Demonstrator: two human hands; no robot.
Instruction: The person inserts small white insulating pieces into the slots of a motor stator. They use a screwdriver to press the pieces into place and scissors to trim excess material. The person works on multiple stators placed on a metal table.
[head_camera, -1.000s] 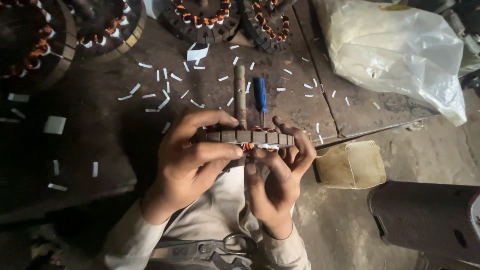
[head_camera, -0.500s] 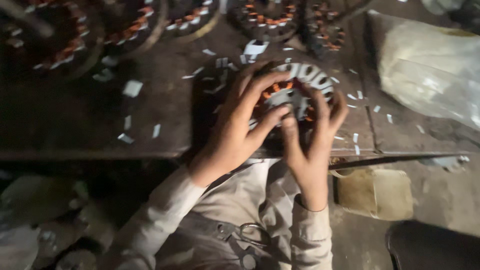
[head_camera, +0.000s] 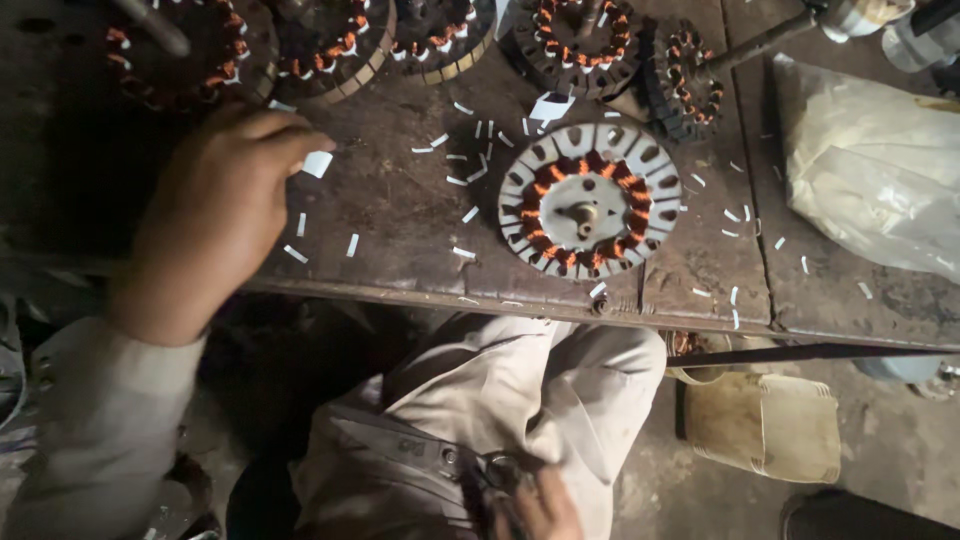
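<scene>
Left hand (head_camera: 215, 215) was out over the bench (head_camera: 400, 220), fingers curled down, fingertips touching a small white paper square (head_camera: 317, 163). Couldn't tell if it actually pinched the square or only rested on it. Sleeve ran off toward the lower left.

Right hand (head_camera: 540, 505) sat low at the frame's bottom edge, against the lap, only partly visible. Grip state couldn't be read.

Stator (head_camera: 590, 200) lay flat on the bench, free of both hands, well right of the left hand and near the front edge. Round steel lamination ring, copper coils around a centre shaft, slots facing up.

White paper strips (head_camera: 470, 180) were scattered across the bench between the left hand and the stator, more to the stator's right.

More wound stators (head_camera: 590, 45) lined the back edge of the bench, 5 at least, partly cut off by the frame.

Crumpled clear plastic bag (head_camera: 870, 180) lay at the right end of the bench. Tan box (head_camera: 765, 425) sat on the floor below the bench, right of the knees.
</scene>
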